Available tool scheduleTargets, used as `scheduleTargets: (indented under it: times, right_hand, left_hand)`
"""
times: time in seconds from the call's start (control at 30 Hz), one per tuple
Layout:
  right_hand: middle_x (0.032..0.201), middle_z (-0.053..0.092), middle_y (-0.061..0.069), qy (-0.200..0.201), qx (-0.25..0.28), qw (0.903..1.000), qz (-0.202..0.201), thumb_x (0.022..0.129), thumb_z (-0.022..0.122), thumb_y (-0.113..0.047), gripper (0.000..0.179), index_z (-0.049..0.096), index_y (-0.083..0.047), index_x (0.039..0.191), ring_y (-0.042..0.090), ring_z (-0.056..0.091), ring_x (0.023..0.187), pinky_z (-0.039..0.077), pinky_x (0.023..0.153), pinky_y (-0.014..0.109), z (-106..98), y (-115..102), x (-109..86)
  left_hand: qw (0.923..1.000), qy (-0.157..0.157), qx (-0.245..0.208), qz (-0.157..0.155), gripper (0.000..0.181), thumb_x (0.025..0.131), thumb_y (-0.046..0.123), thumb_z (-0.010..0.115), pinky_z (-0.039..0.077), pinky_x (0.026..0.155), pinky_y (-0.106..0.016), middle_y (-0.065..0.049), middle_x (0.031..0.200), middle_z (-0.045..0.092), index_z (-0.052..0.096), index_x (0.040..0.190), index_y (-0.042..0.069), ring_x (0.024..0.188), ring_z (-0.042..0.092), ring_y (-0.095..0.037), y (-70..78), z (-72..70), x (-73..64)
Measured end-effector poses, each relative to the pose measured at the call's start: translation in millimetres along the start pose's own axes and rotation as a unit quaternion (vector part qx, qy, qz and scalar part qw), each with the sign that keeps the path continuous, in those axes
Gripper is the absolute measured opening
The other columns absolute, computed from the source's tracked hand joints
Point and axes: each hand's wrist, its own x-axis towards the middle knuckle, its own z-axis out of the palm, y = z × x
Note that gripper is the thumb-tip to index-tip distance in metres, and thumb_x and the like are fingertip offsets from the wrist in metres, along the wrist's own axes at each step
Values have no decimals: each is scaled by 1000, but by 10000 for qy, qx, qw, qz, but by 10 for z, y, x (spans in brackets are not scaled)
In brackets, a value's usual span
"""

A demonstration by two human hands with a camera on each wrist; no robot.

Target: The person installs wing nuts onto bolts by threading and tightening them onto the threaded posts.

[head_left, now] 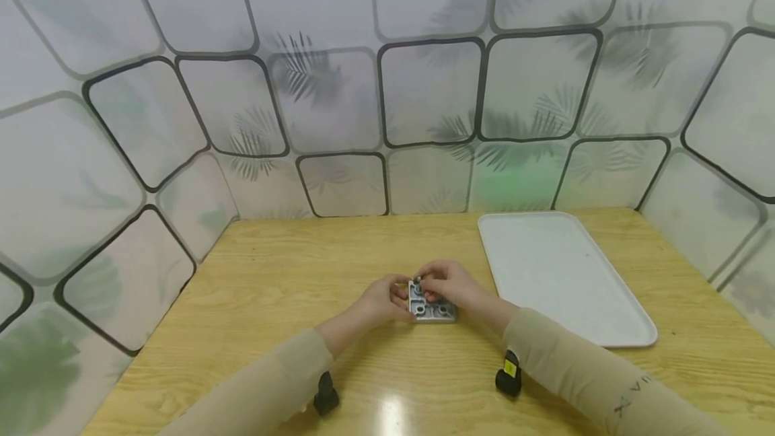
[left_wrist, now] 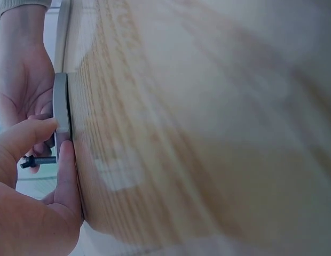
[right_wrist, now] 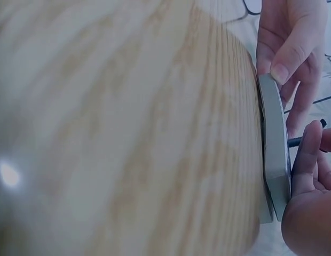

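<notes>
A grey metal plate (head_left: 431, 319) with raised rims and round holes lies on the wooden table. My left hand (head_left: 383, 300) grips its left side, the thumb at the near corner and the fingers farther back. My right hand (head_left: 453, 284) reaches over the plate from the right. Its fingertips pinch the top of a black bolt (right_wrist: 294, 142) that stands upright at the plate's far left corner. Seen from the left wrist, the bolt's threaded shank (left_wrist: 44, 160) rises from the plate below a small dark head. The right fingers partly hide the plate's holes.
A white tray (head_left: 545, 268) lies on the table (head_left: 290, 268) to the right, beside my right forearm. Patterned cloth walls (head_left: 339, 106) stand behind the table and at both sides. Black wrist devices (head_left: 509, 375) hang below both sleeves.
</notes>
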Motion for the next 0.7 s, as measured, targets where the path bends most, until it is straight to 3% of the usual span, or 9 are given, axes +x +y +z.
scheduleTargets:
  times: [0.27,0.53,0.7]
  right_hand:
    - [85,65,1,68,-10,9999,-106,98,66,-1,25,64,13,119,5,63,72,56,67,17,22,28,21]
    - [84,66,4,541,-267,9982,22,95,71,-3,18,66,6,110,8,65,70,59,66,21,78,26,39]
    - [86,67,5,501,-402,9979,-24,95,73,-5,24,65,5,115,8,65,70,59,67,23,80,9,14]
  left_hand:
    - [10000,-21,-39,-3,80,79,-5,87,58,84,-29,-14,119,66,52,150,-1,97,67,-19,-12,1,-10]
    - [10000,-10,-39,56,80,78,-7,86,57,81,-27,-14,116,66,52,150,-2,94,66,-17,0,2,-12]
    - [10000,-22,3,57,79,79,-6,86,57,82,-28,-13,117,66,52,150,-1,94,66,-17,-5,-3,-10]
